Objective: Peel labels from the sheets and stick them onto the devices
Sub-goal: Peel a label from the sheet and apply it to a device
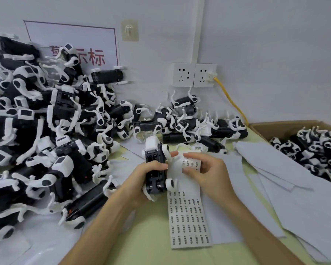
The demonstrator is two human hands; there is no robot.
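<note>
A black-and-white robot-dog device lies belly-up in my left hand, which grips it round its body above the table. A long label sheet with rows of small printed labels runs from the table up toward the device. My right hand holds the sheet's curled upper end, thumb and fingertips pinching it beside the device. A fingertip of my left hand touches the same end of the sheet.
A tall heap of the same devices fills the left side and a lower heap lines the wall. A cardboard box at right holds more. Blank backing sheets lie to the right. Wall sockets hold a yellow cable.
</note>
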